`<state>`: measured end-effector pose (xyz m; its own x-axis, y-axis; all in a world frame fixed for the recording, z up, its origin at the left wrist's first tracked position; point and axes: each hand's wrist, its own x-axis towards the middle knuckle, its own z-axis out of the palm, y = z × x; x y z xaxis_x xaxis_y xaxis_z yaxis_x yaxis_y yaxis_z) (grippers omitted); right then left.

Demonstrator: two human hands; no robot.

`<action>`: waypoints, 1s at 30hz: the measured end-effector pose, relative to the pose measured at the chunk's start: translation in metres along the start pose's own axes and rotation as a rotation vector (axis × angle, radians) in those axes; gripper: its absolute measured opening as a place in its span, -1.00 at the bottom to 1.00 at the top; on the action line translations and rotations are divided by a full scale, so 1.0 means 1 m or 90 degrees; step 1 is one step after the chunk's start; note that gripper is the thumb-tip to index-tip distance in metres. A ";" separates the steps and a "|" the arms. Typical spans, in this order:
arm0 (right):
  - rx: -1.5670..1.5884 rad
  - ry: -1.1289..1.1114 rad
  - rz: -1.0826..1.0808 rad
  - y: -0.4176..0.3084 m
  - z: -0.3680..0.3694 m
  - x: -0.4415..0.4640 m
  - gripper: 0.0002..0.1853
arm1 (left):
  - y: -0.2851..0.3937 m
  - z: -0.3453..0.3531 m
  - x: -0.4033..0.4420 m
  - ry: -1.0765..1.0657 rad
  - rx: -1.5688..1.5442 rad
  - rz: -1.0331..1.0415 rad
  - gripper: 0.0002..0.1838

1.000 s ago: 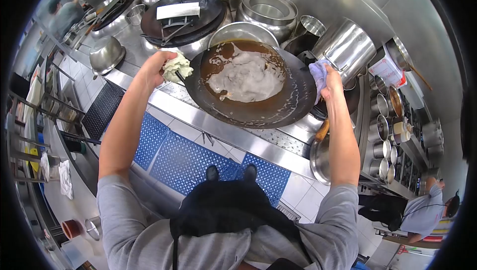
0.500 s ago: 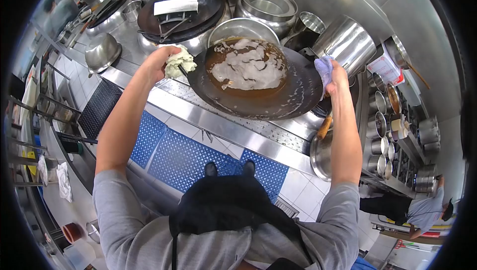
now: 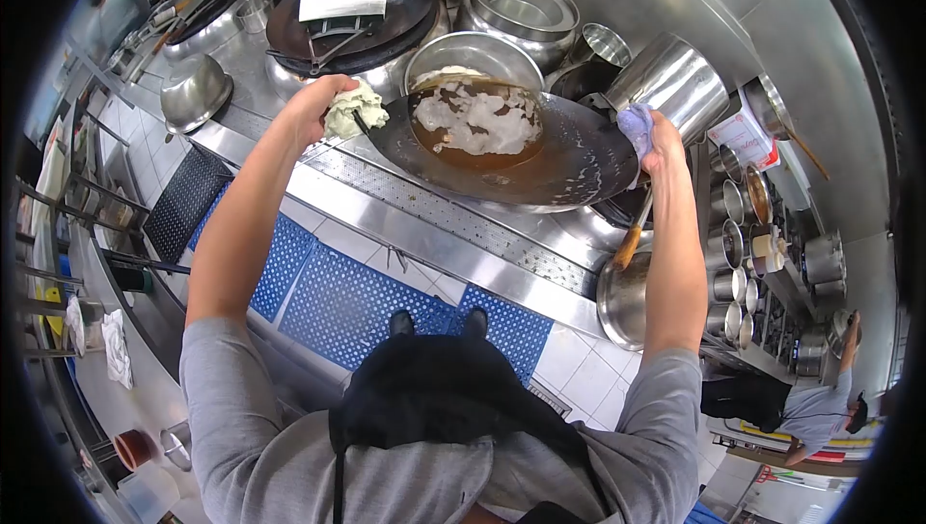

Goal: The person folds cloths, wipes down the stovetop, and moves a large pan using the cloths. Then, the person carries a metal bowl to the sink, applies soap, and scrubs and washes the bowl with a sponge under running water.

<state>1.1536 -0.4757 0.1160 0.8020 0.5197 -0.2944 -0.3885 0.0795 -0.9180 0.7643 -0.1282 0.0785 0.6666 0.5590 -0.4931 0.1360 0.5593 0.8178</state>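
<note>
A large dark wok (image 3: pixel 579 162) hangs between my hands, tilted away from me over the steel counter. Brown liquid with pale grey foam (image 3: pixel 477 124) lies toward its far side, reaching the rim beside a wide steel bowl (image 3: pixel 477 53) behind it. With a pale green cloth (image 3: pixel 355 113) my left hand (image 3: pixel 316 111) grips the wok's left handle. My right hand (image 3: pixel 666 148) is closed on a purple cloth (image 3: pixel 637 126) at the wok's right edge.
Behind stand a second wok (image 3: pixel 410 3) with a white-topped rack, a lidded steel pot (image 3: pixel 521 8) and a tall steel pot (image 3: pixel 670 75). A ladle (image 3: pixel 625 297) lies at the right front. Another person (image 3: pixel 815 408) reaches toward shelved pots at the far right.
Both hands have raised the wok's near side and it tilts further away from me. Foam and liquid have shifted to the far rim. The other person's arm has reached up to the pots.
</note>
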 end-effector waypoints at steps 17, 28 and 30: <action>-0.112 -0.008 0.047 -0.039 0.021 0.022 -0.67 | -0.009 -0.007 0.014 -0.032 -0.032 -0.015 -0.73; -0.365 -0.038 0.120 -0.099 0.081 0.054 -0.68 | -0.035 -0.001 0.012 -0.092 -0.189 -0.028 -0.71; -0.422 -0.034 0.112 -0.114 0.102 0.049 -0.68 | -0.044 0.002 0.006 -0.082 -0.220 -0.014 -0.71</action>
<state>1.1912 -0.3728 0.2337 0.7221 0.5201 -0.4561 -0.1378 -0.5380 -0.8316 0.7635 -0.1507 0.0397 0.7563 0.4755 -0.4493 -0.0906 0.7563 0.6479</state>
